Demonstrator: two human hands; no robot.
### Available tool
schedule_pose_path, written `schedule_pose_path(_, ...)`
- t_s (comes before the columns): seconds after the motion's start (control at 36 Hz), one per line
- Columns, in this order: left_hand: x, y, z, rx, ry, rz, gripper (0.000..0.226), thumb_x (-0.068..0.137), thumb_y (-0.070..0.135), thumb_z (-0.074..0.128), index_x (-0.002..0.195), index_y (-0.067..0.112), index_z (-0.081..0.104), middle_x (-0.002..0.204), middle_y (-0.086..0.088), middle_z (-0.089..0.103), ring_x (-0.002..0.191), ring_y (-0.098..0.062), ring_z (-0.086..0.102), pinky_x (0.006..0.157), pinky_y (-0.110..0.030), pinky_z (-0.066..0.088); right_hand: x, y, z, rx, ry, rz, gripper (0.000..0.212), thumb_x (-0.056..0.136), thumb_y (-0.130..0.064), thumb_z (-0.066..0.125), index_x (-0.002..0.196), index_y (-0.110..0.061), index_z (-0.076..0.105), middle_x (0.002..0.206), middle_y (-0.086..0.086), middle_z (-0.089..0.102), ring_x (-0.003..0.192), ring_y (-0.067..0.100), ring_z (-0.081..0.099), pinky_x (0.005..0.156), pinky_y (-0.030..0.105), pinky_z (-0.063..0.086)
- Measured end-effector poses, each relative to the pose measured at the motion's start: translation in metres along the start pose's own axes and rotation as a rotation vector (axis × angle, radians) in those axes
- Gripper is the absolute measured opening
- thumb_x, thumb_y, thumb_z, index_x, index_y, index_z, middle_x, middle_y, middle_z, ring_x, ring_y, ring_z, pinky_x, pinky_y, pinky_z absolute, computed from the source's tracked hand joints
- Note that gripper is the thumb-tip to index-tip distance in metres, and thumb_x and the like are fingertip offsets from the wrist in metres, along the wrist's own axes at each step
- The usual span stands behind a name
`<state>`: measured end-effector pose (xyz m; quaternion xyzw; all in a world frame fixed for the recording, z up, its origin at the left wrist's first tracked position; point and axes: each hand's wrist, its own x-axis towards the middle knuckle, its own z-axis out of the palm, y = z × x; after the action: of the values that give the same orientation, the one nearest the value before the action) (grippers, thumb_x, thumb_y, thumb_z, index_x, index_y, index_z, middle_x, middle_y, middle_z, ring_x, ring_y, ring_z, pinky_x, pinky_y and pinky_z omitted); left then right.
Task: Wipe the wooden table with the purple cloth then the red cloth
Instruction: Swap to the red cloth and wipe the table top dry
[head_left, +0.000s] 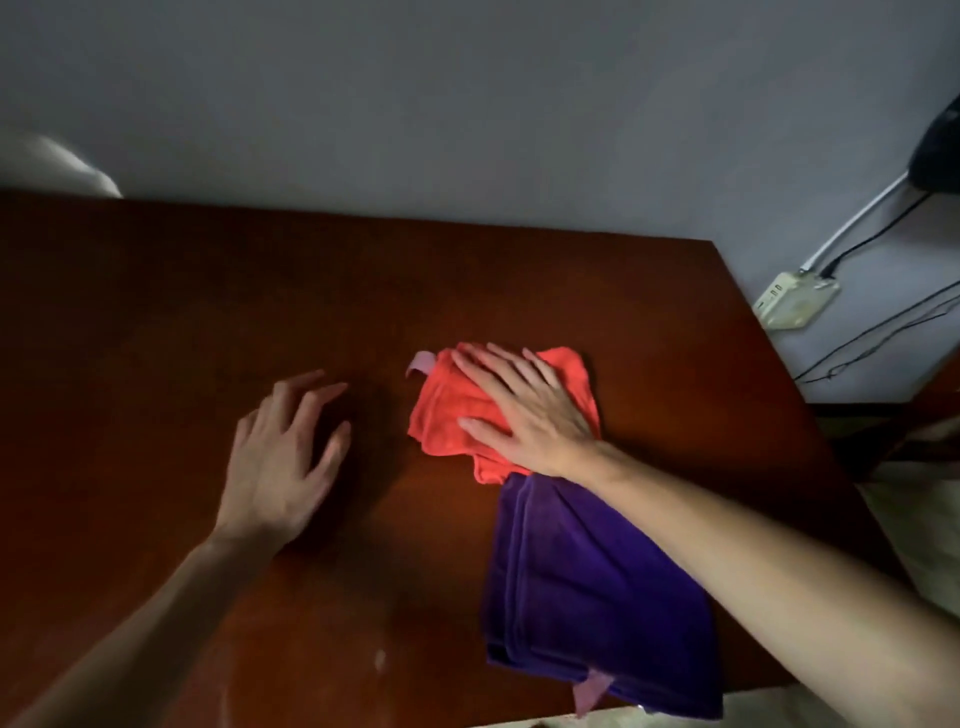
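The folded purple cloth (597, 587) lay at the wooden table's (156, 312) near right edge, overhanging it slightly. Beyond it, touching its far end, the red cloth (447, 410) sat under the right hand (524, 410), fingers spread flat. The left hand (285, 457) rested on bare wood, fingers loosely splayed, holding nothing.

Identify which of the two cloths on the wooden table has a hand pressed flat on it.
The crumpled red cloth, farther from the person, lies under the right hand. The folded purple cloth has no hand on it.
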<state>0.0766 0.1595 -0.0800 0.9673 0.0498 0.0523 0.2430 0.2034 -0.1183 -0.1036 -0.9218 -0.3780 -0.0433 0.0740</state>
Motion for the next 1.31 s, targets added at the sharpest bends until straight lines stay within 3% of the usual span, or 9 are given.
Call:
schedule_pose_path(0.11,0.000,-0.045,-0.023,0.109,-0.086,0.040,0.059,0.097,0.059,0.028,0.147,0.030,0.044,0.152,-0.001,0.037,0.136,-0.028,0.043,0.111,-0.051,0.031,0.014,0.009,-0.008,0.056,-0.072,-0.096,0.074,0.101,-0.066,0.037,0.164,-0.035,0.014,0.171,-0.008,0.020,0.157,0.016,0.019,0.128,0.046,0.013)
schedule_pose_path(0.22,-0.003,-0.067,-0.022,0.173,-0.223,0.118,0.067,0.097,0.066,0.017,0.155,0.036,0.032,0.162,0.003,0.026,0.149,-0.022,0.028,0.120,-0.045,0.021,0.036,0.028,-0.011,0.054,-0.140,-0.216,0.074,0.102,-0.062,0.043,0.164,-0.036,0.015,0.172,-0.010,0.016,0.158,0.016,0.017,0.129,0.046,0.012)
schedule_pose_path(0.36,-0.002,-0.067,-0.019,0.168,-0.177,0.162,0.059,0.102,0.056,0.024,0.155,0.032,0.034,0.162,0.001,0.029,0.153,-0.014,0.020,0.121,-0.035,0.013,0.082,0.059,-0.012,0.038,-0.148,-0.315,0.073,0.101,-0.061,0.043,0.164,-0.033,0.019,0.172,-0.008,0.018,0.158,0.017,0.020,0.128,0.047,0.016)
schedule_pose_path(0.56,-0.002,-0.067,-0.018,0.184,-0.199,0.166,0.055,0.103,0.050,0.029,0.155,0.032,0.034,0.163,0.003,0.028,0.155,-0.009,0.013,0.125,-0.031,0.005,0.164,0.101,-0.007,-0.005,-0.155,-0.270,0.075,0.100,-0.066,0.036,0.164,-0.031,0.017,0.171,-0.006,0.021,0.156,0.021,0.025,0.126,0.050,0.021)
schedule_pose_path(0.78,0.005,-0.066,-0.016,0.176,-0.202,0.162,0.055,0.104,0.047,0.030,0.156,0.030,0.033,0.163,0.002,0.029,0.155,-0.011,0.016,0.124,-0.036,0.010,0.244,0.126,-0.003,0.000,-0.117,-0.073,0.077,0.096,-0.070,0.030,0.163,-0.036,0.017,0.165,0.004,0.033,0.150,0.028,0.033,0.119,0.047,0.025)
schedule_pose_path(0.95,0.007,-0.071,-0.016,0.167,-0.193,0.168,0.054,0.104,0.048,0.030,0.155,0.031,0.034,0.164,0.003,0.027,0.155,-0.010,0.013,0.125,-0.033,0.005,0.255,0.111,0.009,0.018,-0.056,0.055,0.080,0.093,-0.074,0.023,0.163,-0.034,0.019,0.164,0.005,0.036,0.149,0.030,0.036,0.119,0.046,0.026)
schedule_pose_path(1.11,0.007,-0.072,-0.014,0.171,-0.173,0.193,0.056,0.104,0.050,0.028,0.155,0.029,0.035,0.164,0.001,0.027,0.155,-0.010,0.011,0.126,-0.034,0.005,0.238,0.064,0.024,-0.008,0.055,0.310,0.071,0.102,-0.064,0.035,0.164,-0.034,0.018,0.168,0.001,0.029,0.153,0.027,0.029,0.125,0.044,0.017)
schedule_pose_path(1.2,0.008,-0.073,-0.015,0.144,-0.142,0.193,0.056,0.103,0.050,0.029,0.153,0.028,0.038,0.162,0.001,0.029,0.155,-0.009,0.012,0.125,-0.032,0.007,0.218,0.027,0.025,-0.002,0.049,0.304,0.074,0.099,-0.067,0.030,0.164,-0.033,0.018,0.169,-0.001,0.028,0.155,0.026,0.026,0.126,0.046,0.014)
schedule_pose_path(1.31,0.010,-0.073,-0.018,0.054,-0.088,0.170,0.053,0.099,0.046,0.034,0.145,0.022,0.047,0.153,0.001,0.038,0.147,-0.016,0.031,0.115,-0.031,0.019,0.168,-0.030,0.024,0.022,0.042,0.255,0.083,0.090,-0.071,0.017,0.163,-0.033,0.021,0.167,-0.001,0.033,0.154,0.025,0.030,0.125,0.045,0.016)
